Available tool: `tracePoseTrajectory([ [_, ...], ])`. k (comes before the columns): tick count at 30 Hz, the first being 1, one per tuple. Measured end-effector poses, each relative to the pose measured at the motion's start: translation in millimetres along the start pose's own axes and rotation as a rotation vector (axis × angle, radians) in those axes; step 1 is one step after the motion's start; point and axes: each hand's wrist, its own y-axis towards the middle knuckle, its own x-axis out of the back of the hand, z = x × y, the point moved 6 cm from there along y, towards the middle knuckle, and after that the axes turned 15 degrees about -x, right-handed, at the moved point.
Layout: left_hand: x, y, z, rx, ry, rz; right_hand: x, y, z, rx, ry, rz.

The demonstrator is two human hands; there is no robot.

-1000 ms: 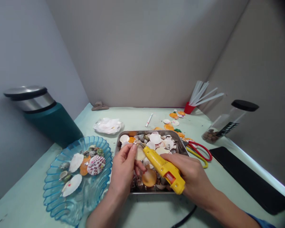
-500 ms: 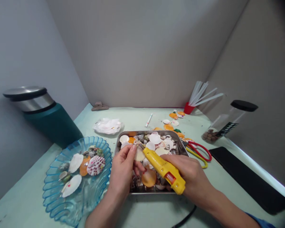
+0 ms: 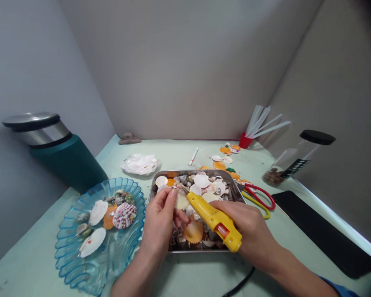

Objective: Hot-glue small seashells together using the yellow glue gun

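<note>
My left hand [image 3: 159, 222] pinches a small shell [image 3: 177, 188] between thumb and fingertips above the metal tray [image 3: 200, 172] of mixed seashells. My right hand [image 3: 250, 231] grips a yellow glue gun [image 3: 214, 220], whose nozzle points left and meets the small shell. An orange scallop shell [image 3: 194, 232] lies in the tray just below the gun. The gun's black cord [image 3: 239, 284] trails toward the near table edge.
A blue glass dish [image 3: 77, 264] with several shells sits at the left, a teal bin [image 3: 68, 159] behind it. Red and yellow scissors [image 3: 259, 198], a black flat pad [image 3: 324, 233], a clear jar [image 3: 297, 163] and a red cup of glue sticks [image 3: 245, 141] stand at the right. Crumpled tissue [image 3: 140, 163] lies behind.
Both hands stay nearly where they were; the glue gun nozzle has only shifted slightly against the small shell.
</note>
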Motion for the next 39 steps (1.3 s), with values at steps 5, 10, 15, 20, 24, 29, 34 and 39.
tracePoseTrajectory([
  [5,0.4,0.3,1.0,0.008,-0.015,-0.011,0.5,-1.0,-0.9,0.011,0.003,-0.01],
  [10,0.7,-0.4,4.2,0.025,-0.027,0.006,-0.5,-0.1,-0.8,0.009,0.015,0.006],
  [15,-0.2,-1.1,8.7,0.061,-0.021,0.029,-0.9,0.3,0.1,0.011,0.026,0.012],
  [20,-0.2,0.1,5.6,0.034,-0.038,0.01,0.4,0.1,-2.8,-0.017,0.015,-0.004],
  [24,0.8,0.6,1.9,0.02,-0.042,-0.019,5.0,-0.6,-2.1,0.01,0.017,-0.068],
  [29,1.0,0.0,1.3,0.026,-0.046,-0.028,4.9,-1.3,2.9,0.08,0.023,-0.067],
  [34,0.7,0.6,4.0,0.033,-0.055,-0.022,1.3,-1.0,1.7,0.052,-0.021,-0.049],
  [39,-0.4,-1.1,4.2,0.035,-0.045,0.007,4.1,-1.3,2.2,0.038,-0.029,-0.081],
])
